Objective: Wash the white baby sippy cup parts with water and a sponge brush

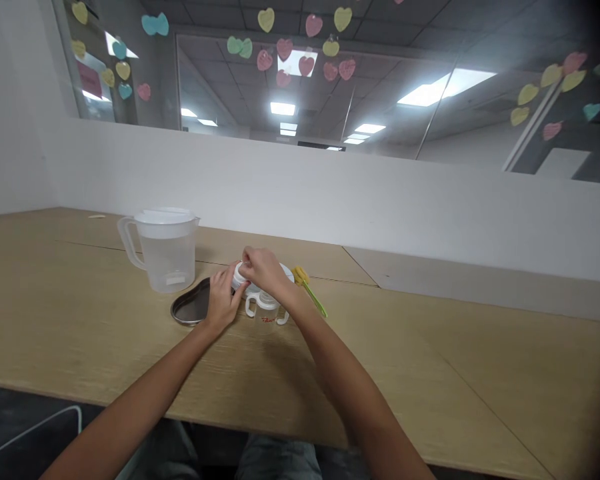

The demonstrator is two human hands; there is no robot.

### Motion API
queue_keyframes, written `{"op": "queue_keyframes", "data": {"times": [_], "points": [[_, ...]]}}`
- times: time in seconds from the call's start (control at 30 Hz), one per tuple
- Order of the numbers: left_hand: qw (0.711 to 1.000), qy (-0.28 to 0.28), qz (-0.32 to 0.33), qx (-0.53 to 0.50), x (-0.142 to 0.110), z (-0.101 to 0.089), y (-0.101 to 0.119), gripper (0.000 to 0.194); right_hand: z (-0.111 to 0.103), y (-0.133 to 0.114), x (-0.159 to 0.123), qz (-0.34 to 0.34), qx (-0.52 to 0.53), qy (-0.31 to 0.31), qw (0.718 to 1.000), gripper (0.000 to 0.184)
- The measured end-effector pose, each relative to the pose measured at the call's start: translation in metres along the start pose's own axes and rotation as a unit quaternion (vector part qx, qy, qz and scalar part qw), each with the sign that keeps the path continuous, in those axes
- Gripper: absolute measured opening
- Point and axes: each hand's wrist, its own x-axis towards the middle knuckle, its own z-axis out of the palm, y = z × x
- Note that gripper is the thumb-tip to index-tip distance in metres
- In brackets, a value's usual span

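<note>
My left hand (221,299) and my right hand (263,269) meet over a small white cap or lid piece (239,275), both closed on it with pinched fingers. Just below them stands a clear baby bottle with two white handles (266,311) on the wooden table (130,347). A round metal tray (189,307) lies under the left hand. A yellow and green bottle brush (309,289) lies to the right of the right hand.
A clear plastic pitcher with a white lid (164,250) stands at the back left of the tray. A white partition wall (330,193) runs along the table's far edge, with glass and paper hearts above.
</note>
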Motion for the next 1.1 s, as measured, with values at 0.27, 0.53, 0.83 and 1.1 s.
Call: {"op": "queue_keyframes", "data": {"times": [0.27,0.53,0.83,1.1], "points": [[1.0,0.012,-0.01,-0.007,0.0,-0.001,-0.003,0.046,-0.008,0.004,0.004,0.167,0.376,-0.112,0.905,0.008],[0.999,0.015,-0.031,-0.023,-0.002,0.0,-0.004,0.048,-0.013,0.017,0.005,0.234,0.545,-0.166,0.788,0.005],[1.0,-0.018,-0.017,0.019,0.0,0.005,-0.007,0.049,-0.005,0.041,0.007,0.213,0.164,-0.186,0.945,0.028],[0.995,-0.076,-0.042,0.055,-0.002,0.009,-0.01,0.053,0.005,0.04,0.005,0.17,-0.042,-0.226,0.958,0.029]]}}
